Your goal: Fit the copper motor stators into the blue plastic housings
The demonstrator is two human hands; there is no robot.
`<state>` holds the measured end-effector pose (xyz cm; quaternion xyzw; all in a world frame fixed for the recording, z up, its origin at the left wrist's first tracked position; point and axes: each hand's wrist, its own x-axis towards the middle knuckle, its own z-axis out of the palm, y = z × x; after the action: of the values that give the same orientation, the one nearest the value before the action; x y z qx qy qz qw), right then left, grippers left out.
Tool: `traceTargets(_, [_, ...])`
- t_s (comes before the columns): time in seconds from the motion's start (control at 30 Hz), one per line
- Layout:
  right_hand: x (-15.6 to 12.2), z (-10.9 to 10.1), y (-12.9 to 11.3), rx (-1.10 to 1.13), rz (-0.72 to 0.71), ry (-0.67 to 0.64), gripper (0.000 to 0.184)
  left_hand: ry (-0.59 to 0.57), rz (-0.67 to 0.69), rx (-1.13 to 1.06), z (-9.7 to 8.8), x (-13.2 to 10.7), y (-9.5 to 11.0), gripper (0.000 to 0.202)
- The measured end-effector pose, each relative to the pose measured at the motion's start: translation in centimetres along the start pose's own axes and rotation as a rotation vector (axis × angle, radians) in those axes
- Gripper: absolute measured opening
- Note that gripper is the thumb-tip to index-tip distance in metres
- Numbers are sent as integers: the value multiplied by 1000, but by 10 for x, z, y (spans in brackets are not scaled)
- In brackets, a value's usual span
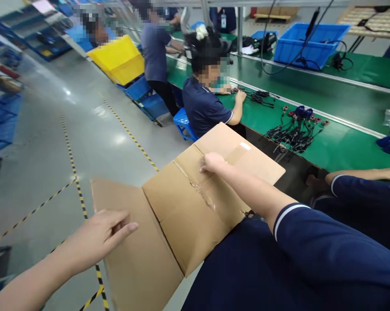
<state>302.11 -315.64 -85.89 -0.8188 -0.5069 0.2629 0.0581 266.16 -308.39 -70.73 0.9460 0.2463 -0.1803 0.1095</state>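
Head view, left to right: the left hand (108,231), empty and loosely spread, is over a flap (135,263) of the creased, matte-brown cardboard carton (174,211), laid aslant, presumably within reach of both hands. The right hand (213,162) pinches a slim implement (202,160), kind unclear, near glossy, ragged tape (211,201).

The right sleeve (331,250) is short, dark navy, and loose around the arm, its cloth plain and matt with soft creases. A single narrow white band (287,213) rings it close to the hem, standing out sharply against the navy. More dark navy cloth (230,268) covers the body below, its surface smooth and nearly uniform in tone. The right forearm (260,185) is bare from hem to wrist, and the left forearm (52,270) is bare too. Both the right hand (212,162) and left hand (107,229) are ungloved.
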Motion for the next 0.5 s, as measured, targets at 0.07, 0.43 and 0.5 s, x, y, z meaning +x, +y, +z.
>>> traceTargets(0.07, [0,0,-1,-5,-5,19,55,-9,-122,-51,11,-43,-11,45])
traceTargets(0.43, [-13,-59,41,19,-173,46,28,-103,-261,-303,37,38,120,36])
traceTargets(0.5, [-6,-76,54,26,-168,77,31,-29,-332,-725,32,96,154,34])
